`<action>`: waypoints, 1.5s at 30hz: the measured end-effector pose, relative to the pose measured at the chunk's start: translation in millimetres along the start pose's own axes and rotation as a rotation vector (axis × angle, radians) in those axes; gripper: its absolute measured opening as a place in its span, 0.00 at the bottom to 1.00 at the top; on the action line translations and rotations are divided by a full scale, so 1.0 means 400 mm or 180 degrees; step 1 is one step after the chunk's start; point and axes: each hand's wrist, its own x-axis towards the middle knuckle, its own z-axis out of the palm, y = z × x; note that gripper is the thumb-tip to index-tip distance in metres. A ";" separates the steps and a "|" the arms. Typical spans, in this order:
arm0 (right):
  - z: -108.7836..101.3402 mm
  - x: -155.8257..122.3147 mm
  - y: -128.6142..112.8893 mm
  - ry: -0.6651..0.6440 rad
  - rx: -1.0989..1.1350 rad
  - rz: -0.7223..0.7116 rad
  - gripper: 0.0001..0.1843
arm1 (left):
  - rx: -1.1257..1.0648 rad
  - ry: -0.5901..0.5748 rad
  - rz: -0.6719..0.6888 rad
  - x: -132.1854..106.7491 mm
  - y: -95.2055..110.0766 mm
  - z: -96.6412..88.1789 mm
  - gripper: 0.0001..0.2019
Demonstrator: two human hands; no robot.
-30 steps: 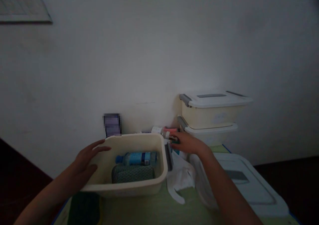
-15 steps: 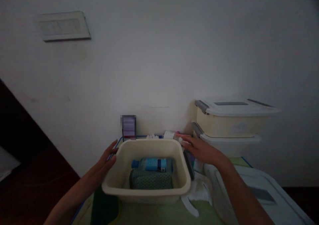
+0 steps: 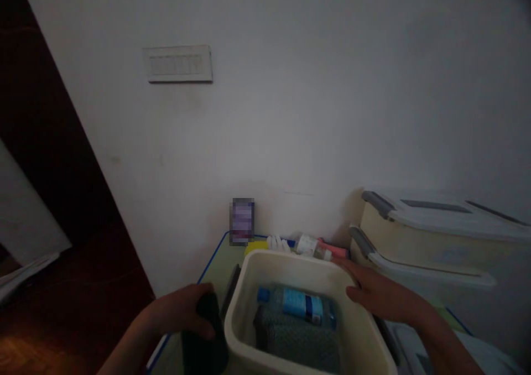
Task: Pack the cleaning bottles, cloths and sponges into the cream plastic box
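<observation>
A cream plastic storage bin (image 3: pixel 286 256), lidless, stands in front of me. Inside lie a clear bottle with a blue cap and label (image 3: pixel 305 304) and a grey-green textured bundle (image 3: pixel 296 333). My left hand (image 3: pixel 193 311) is at the bin's left side, fingers curled over the top of a dark green item (image 3: pixel 205 344) whose kind I cannot make out. At the right rim, my right hand (image 3: pixel 375 289) grips the bin, its thumb over the inner side and its fingers outside.
Two lidded storage boxes (image 3: pixel 431 237) are stacked at the right against the wall. Behind the bin lie an empty-looking clear bottle (image 3: pixel 309 246), white coiled pieces (image 3: pixel 277 243) and something pink (image 3: pixel 336 250). A phone-like screen (image 3: pixel 242 220) leans on the wall.
My view has swung left and the bin appears lower and turned. My left hand has moved from beside the bin onto the dark green item. My right hand has closed on the rim.
</observation>
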 end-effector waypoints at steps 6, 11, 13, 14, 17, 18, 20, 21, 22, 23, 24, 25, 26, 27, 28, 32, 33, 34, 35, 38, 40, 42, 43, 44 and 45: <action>-0.011 -0.021 -0.002 -0.0042 -0.0058 0.0327 0.32 | -0.0905 0.0638 0.0676 0.058 0.096 -0.114 0.15; -0.036 -0.012 -0.026 0.0119 0.0127 0.0235 0.22 | -0.0668 0.1785 0.1118 0.094 0.211 -0.137 0.15; -0.039 0.001 -0.039 0.0151 0.0276 0.0179 0.24 | -0.0884 0.1989 0.1456 0.105 0.250 -0.122 0.14; -0.039 0.008 -0.046 0.0133 0.0382 0.0167 0.26 | -0.1062 0.1929 0.1688 0.109 0.266 -0.110 0.14; -0.035 0.026 -0.073 0.0109 0.0891 0.0094 0.34 | -0.1601 0.1262 0.2037 0.123 0.305 -0.065 0.13; -0.035 0.030 -0.082 0.0187 0.1020 0.0042 0.36 | -0.1792 0.0964 0.2058 0.126 0.315 -0.049 0.14; -0.037 0.032 -0.100 0.0368 0.1139 -0.0159 0.37 | -0.2115 0.0543 0.1949 0.131 0.330 -0.023 0.15; -0.039 0.030 -0.108 0.0439 0.1251 -0.0321 0.35 | -0.2173 0.0434 0.1873 0.131 0.335 -0.014 0.15; -0.040 0.028 -0.115 0.0485 0.1361 -0.0423 0.32 | -0.2162 0.0398 0.1815 0.130 0.338 -0.008 0.14; -0.041 0.025 -0.121 0.0554 0.1465 -0.0471 0.30 | -0.2110 0.0407 0.1790 0.128 0.340 -0.003 0.15; -0.040 0.023 -0.126 0.0637 0.1585 -0.0473 0.29 | -0.2057 0.0416 0.1804 0.125 0.340 -0.001 0.17; -0.038 0.020 -0.132 0.0744 0.1714 -0.0437 0.29 | -0.2013 0.0409 0.1832 0.121 0.339 0.000 0.21; -0.036 0.017 -0.137 0.0859 0.1832 -0.0378 0.30 | -0.1955 0.0384 0.1874 0.116 0.338 0.001 0.26; -0.034 0.014 -0.143 0.0971 0.1936 -0.0323 0.30 | -0.1849 0.0364 0.1930 0.110 0.337 0.002 0.32; -0.032 0.011 -0.149 0.1046 0.2015 -0.0283 0.29 | -0.1678 0.0379 0.1998 0.104 0.337 0.004 0.38; -0.033 -0.009 -0.166 0.0929 0.2064 -0.0190 0.24 | -0.0746 0.0825 0.2301 0.083 0.347 0.013 0.40; -0.035 -0.015 -0.167 0.0862 0.2054 -0.0219 0.24 | -0.0654 0.0907 0.2310 0.079 0.350 0.014 0.38; -0.037 -0.021 -0.167 0.0797 0.2019 -0.0278 0.27 | -0.0611 0.0929 0.2282 0.076 0.354 0.013 0.37; -0.040 -0.026 -0.166 0.0758 0.1966 -0.0352 0.30 | -0.0600 0.0915 0.2237 0.073 0.356 0.012 0.36; -0.047 -0.037 -0.161 0.0685 0.1743 -0.0514 0.45 | -0.0591 0.0882 0.2093 0.070 0.355 0.006 0.38; -0.050 -0.040 -0.158 0.0744 0.1639 -0.0519 0.49 | -0.0778 0.0861 0.2014 0.072 0.349 0.005 0.40; -0.051 -0.041 -0.153 0.0884 0.1563 -0.0511 0.49 | -0.1001 0.0789 0.1991 0.075 0.343 0.007 0.42; -0.051 -0.041 -0.149 0.0954 0.1515 -0.0508 0.49 | -0.1090 0.0763 0.2016 0.076 0.341 0.009 0.43; -0.050 -0.042 -0.146 0.1006 0.1455 -0.0506 0.49 | -0.1160 0.0733 0.2055 0.077 0.339 0.011 0.43; -0.048 -0.042 -0.142 0.1033 0.1385 -0.0503 0.50 | -0.1214 0.0703 0.2106 0.078 0.339 0.013 0.42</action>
